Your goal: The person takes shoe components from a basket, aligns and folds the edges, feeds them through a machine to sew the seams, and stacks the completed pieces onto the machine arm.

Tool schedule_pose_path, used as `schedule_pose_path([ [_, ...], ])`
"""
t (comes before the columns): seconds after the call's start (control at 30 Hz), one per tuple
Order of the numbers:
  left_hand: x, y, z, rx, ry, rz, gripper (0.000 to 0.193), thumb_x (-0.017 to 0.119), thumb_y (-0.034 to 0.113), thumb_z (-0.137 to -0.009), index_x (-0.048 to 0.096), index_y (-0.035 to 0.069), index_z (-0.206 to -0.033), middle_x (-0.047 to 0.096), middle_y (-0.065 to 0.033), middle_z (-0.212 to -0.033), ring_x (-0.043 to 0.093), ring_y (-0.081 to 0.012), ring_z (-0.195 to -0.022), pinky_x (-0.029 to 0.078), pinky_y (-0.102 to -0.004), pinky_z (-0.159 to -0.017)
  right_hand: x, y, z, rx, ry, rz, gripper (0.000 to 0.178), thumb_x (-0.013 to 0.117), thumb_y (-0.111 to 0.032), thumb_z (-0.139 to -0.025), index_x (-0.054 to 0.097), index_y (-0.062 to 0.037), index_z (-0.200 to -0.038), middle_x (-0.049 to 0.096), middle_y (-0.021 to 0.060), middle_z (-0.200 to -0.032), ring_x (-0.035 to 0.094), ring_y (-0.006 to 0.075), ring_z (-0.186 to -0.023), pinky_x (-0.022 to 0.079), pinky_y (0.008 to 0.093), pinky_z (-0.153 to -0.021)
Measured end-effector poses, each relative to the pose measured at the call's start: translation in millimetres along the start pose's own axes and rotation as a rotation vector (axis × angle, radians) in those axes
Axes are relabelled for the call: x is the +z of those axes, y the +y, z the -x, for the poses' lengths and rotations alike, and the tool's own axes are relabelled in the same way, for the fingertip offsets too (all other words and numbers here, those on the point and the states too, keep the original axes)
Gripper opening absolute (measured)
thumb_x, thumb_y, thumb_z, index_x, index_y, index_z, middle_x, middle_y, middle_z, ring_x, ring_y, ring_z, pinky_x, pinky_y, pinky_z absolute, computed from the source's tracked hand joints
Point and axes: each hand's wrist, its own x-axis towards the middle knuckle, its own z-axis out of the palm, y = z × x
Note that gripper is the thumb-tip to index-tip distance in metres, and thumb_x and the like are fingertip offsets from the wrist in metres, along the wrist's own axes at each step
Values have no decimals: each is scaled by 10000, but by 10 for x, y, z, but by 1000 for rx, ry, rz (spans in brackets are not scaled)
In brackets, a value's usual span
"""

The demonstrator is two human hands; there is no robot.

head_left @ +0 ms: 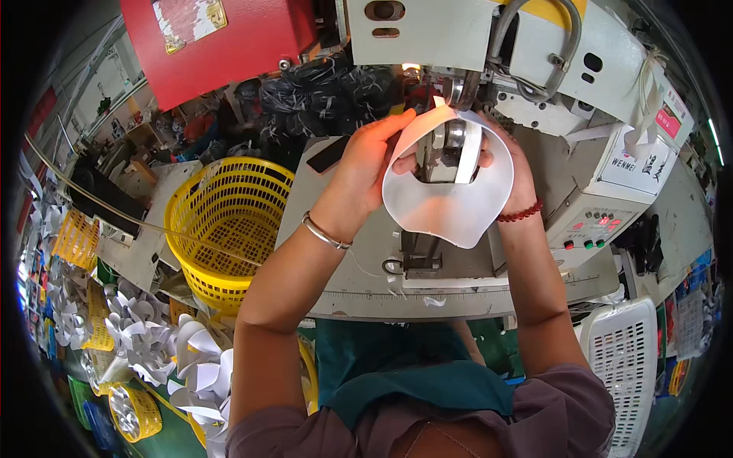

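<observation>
Between my hands is a curved, translucent white plastic sheet (pixel 450 217), bent round into a loop about the machine's arm. My left hand (pixel 370 156) grips its left side, with the thumb and fingers around the edge. Its right side is in my right hand (pixel 519 172), whose fingers are partly hidden behind the sheet. The sheet's top edge lies at the machine's metal rollers (pixel 456 133), where an orange glow falls on it. A narrow white strip (pixel 469 153) hangs inside the loop. How the strip joins the sheet cannot be made out.
A yellow plastic basket (pixel 175 210) stands left of the worktable (pixel 359 278). Curled white sheets (pixel 202 366) pile up at lower left. On the right are a control box (pixel 595 221) with buttons and a white basket (pixel 622 374). A red housing (pixel 229 61) overhangs at upper left.
</observation>
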Motion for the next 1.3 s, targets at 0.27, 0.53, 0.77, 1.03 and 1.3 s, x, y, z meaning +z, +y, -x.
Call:
schedule_pose_path([
  [0.27, -255, -159, -125, -92, -71, 199, 183, 469, 227, -935, 507, 78, -836, 428, 36, -547, 396, -73, -439, 337, -195, -400, -469, 70, -19, 31, 52, 255, 618, 688, -82, -714, 420, 74, -1248, 581, 214, -1104, 616, 304, -942, 515, 402, -846],
  [0.53, -172, -351, 84, -90, -32, 263, 177, 472, 233, -937, 520, 63, -958, 481, 17, -621, 487, -105, -533, 420, -243, -495, -164, 36, 460, 5, 376, 359, 412, 411, -220, -941, 427, 40, -1260, 546, 184, -1168, 558, 278, -1053, 449, 383, -911],
  [0.77, 61, -478, 573, 119, 203, 1, 151, 471, 240, -948, 538, 110, -914, 528, 27, -693, 507, -87, -619, 410, -231, -541, 570, 149, 997, -844, 240, 1974, 277, 513, -87, -855, 566, -8, -1115, 579, 145, -991, 524, 255, -906, 392, 335, -835],
  [1.03, -69, -834, 779, 208, 240, -325, 187, 550, 271, -917, 579, 114, -821, 560, 45, -724, 477, -37, -646, 382, -190, -595, 1035, 162, 836, -781, 7, 2296, 462, 740, -267, -680, 585, -12, -1032, 613, 74, -873, 561, 239, -768, 339, 366, -759],
  [1.3, -108, -590, 746, 7, 141, 139, 169, 580, 246, -897, 573, 105, -804, 499, 37, -667, 455, -75, -597, 380, -220, -569, 735, 54, 1023, -670, -145, 2073, 211, 706, -12, -661, 598, -64, -835, 611, 47, -829, 566, 204, -717, 375, 332, -706],
])
